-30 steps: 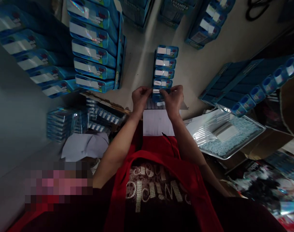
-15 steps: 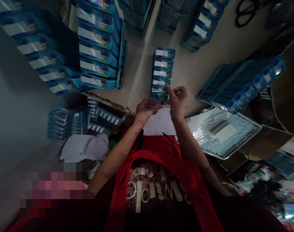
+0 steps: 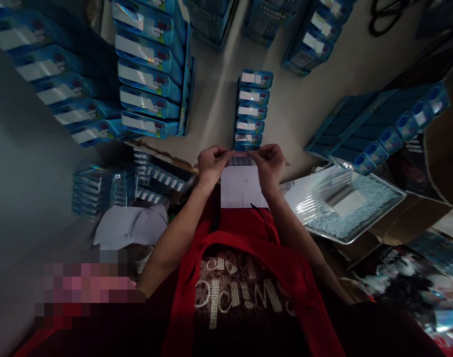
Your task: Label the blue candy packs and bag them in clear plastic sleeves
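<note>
A white sheet of labels (image 3: 244,187), with a faint grid near its top, lies at the table's front edge, over the red apron (image 3: 244,218). My left hand (image 3: 213,166) pinches the left of its pinkish upper strip. On the right, my right hand (image 3: 270,166) pinches the same strip between thumb and forefinger. Just beyond my fingertips, a row of several blue candy packs (image 3: 253,111) stands in a box, with white labels across their tops. The nearest pack is partly hidden by my hands.
Blue boxes of labelled packs (image 3: 148,79) stand at the left, and more boxes (image 3: 267,22) at the back. Right of me lie another pack box (image 3: 360,124) and a clear tray (image 3: 355,242) of pale blue pieces with a white block. Black-handled scissors (image 3: 384,20) lie far right.
My right hand has drawn back from the packs' labels to the sheet. My left hand has shifted slightly left, and both now pinch the sheet's upper strip.
</note>
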### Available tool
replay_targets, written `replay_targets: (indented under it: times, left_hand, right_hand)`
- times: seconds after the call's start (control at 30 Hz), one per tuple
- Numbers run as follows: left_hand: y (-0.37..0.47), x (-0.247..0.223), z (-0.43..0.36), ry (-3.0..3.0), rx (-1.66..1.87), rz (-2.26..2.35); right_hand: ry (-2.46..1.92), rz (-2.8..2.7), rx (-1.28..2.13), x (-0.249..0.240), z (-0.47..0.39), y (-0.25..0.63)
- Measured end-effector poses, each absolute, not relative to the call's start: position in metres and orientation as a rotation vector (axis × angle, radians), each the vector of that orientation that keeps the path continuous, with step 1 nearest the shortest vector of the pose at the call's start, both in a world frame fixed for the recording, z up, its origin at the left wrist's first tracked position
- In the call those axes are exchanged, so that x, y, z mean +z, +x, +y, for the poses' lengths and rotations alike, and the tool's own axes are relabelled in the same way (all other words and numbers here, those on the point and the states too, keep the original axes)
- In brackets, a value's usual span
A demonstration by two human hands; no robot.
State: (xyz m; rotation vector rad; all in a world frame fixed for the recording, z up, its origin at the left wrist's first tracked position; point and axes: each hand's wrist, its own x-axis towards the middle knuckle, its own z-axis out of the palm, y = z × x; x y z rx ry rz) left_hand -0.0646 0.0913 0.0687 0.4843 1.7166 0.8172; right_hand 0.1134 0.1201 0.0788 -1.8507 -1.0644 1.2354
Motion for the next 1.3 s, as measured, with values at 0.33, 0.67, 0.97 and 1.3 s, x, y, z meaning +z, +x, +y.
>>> replay_targets:
  times: [0.33, 0.67, 0.97, 1.3]
  left_hand:
    - [-0.069, 0.058, 0.105, 0.543, 0.775, 1.738]
    - [-0.055, 0.006, 0.101, 0.263, 0.871, 1.736]
    - [-0.066, 0.032, 0.14, 0.523, 1.078, 1.628]
    - [0.007, 0.049, 0.174, 0.537, 0.711, 1.379]
  right_hand:
    - [-1.993, -1.322, 1.048, 0.064, 0.129, 0.105]
    - [-2.138, -1.263, 0.922, 0.065, 0.127, 0.101]
    - [-1.957, -0.926, 1.529, 0.049, 0.151, 0.131]
    - [-1.654, -0.697, 1.557, 0.063, 0.132, 0.137]
